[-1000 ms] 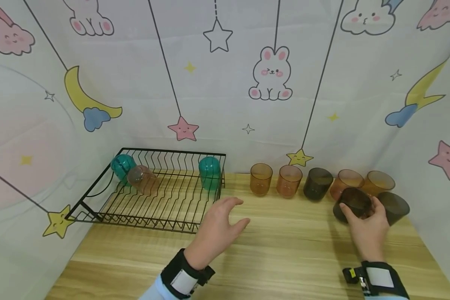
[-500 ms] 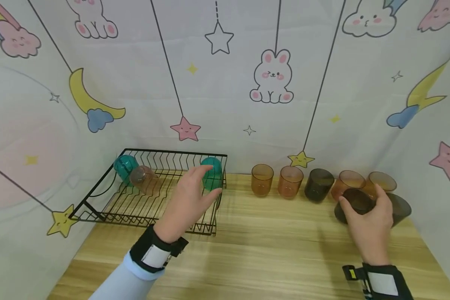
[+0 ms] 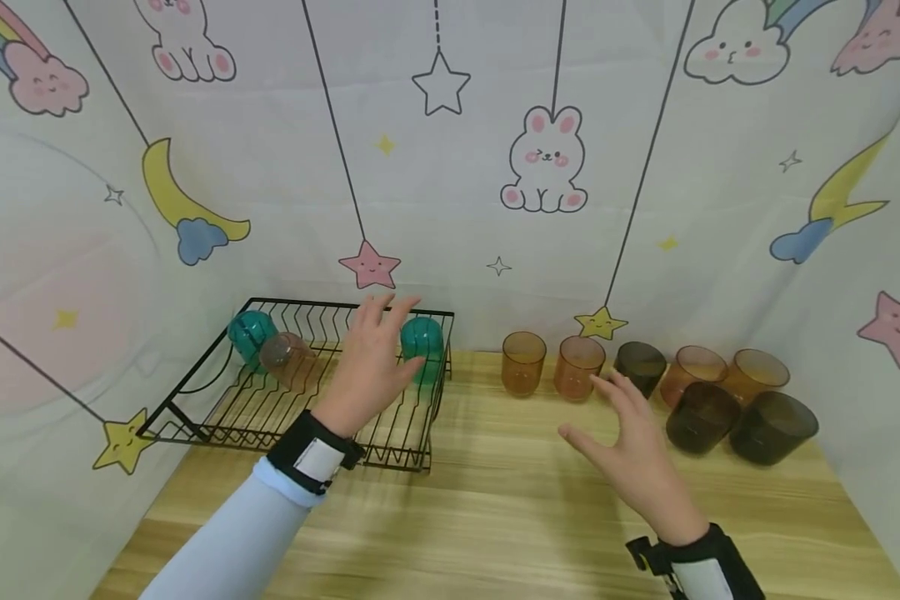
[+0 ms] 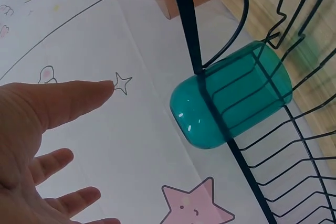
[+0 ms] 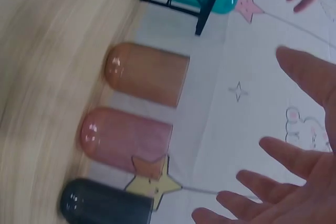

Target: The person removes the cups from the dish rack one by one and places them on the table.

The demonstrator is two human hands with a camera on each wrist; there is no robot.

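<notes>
My left hand (image 3: 367,367) is held over the black wire dish rack (image 3: 307,302), fingers spread and holding nothing. Just to its right, a teal glass (image 3: 422,337) stands upside down at the rack's right end; the left wrist view shows the same teal glass (image 4: 231,103) apart from the fingers. My right hand (image 3: 633,458) hovers in front of the row of glasses, thumb and fingers apart, nothing in it. Nearest to it are a pink glass (image 3: 576,367) and a dark grey glass (image 3: 640,362), which its fingertips overlap. An amber glass (image 5: 149,74) stands left of them, rim up.
At the rack's left end are another teal glass (image 3: 249,333) and a tilted clear pinkish glass (image 3: 288,360). On the right stand a pink glass (image 3: 696,371), an amber glass (image 3: 759,367) and two dark glasses, one brownish (image 3: 703,421), one grey (image 3: 774,429). A cartoon-printed cloth hangs behind.
My right hand has let go of the dark brownish glass and moved left toward the upright row. My left hand has moved left over the rack and its fingers have spread.
</notes>
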